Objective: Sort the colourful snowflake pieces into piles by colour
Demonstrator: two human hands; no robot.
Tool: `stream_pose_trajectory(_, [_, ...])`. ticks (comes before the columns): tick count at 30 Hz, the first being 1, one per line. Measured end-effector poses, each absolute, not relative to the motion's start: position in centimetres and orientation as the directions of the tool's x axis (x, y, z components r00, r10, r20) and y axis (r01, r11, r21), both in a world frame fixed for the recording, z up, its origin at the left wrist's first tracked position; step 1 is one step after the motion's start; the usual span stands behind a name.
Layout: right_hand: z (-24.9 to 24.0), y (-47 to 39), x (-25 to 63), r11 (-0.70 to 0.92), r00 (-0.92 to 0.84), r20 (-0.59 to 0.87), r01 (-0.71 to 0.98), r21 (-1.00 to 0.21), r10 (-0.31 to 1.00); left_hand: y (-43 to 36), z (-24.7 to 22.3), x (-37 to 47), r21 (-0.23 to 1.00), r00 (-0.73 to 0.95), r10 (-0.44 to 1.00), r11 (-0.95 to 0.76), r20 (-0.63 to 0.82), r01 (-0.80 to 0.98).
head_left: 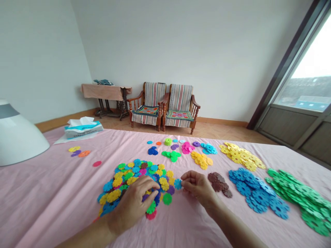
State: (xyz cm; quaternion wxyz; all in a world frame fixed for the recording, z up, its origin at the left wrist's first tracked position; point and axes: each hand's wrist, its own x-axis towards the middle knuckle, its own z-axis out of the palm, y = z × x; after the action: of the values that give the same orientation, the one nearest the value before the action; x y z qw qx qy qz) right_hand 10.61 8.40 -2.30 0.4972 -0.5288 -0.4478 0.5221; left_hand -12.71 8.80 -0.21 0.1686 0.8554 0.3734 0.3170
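My left hand (136,198) reaches over the right part of a mixed pile of flower-shaped plastic building discs (117,182). Its fingers are curled, with a gap between thumb and forefinger, and no disc is plainly held. Right of the pile, my right hand (198,186) has its fingers closed at the edge of a light blue disc (178,184). A green disc (167,198) lies below that one, and a red disc (151,215) sits under the pile's near edge. Just beyond my right hand is a brown heap of discs (218,182).
Sorted heaps spread rightward: blue discs (254,189), green discs (297,193), yellow discs (241,155). Smaller orange-yellow (201,159) and pink groups (187,148) lie farther back. A tissue pack (84,130) and a white rounded object (20,137) stand left on the pink cloth (64,186).
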Motion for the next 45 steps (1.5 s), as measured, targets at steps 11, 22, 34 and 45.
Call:
stream_pose_trajectory(11, [-2.5, 7.1, 7.5, 0.048, 0.044, 0.042, -0.129, -0.991, 0.998, 10.4, 0.5, -8.4, 0.846, 0.488, 0.868, -0.326, 0.091, 0.422])
stream_pose_trajectory(22, [-3.1, 7.0, 7.3, 0.082, 0.129, 0.085, 0.031, -0.996, 0.988, 12.2, 0.7, -9.6, 0.845, 0.385, 0.894, -0.378, 0.228, 0.378])
stream_pose_trajectory(34, [-3.2, 7.0, 7.0, 0.085, 0.167, 0.132, 0.263, -0.961, 0.977, 30.0, -0.3, -13.1, 0.788, -0.104, 0.987, -0.037, 0.127, 0.614])
stream_pose_trajectory(45, [-3.6, 7.2, 6.6, 0.090, 0.160, 0.133, 0.250, -0.964, 0.978, 34.3, -1.4, -11.7, 0.607, -0.192, 0.981, 0.165, -0.019, 0.777])
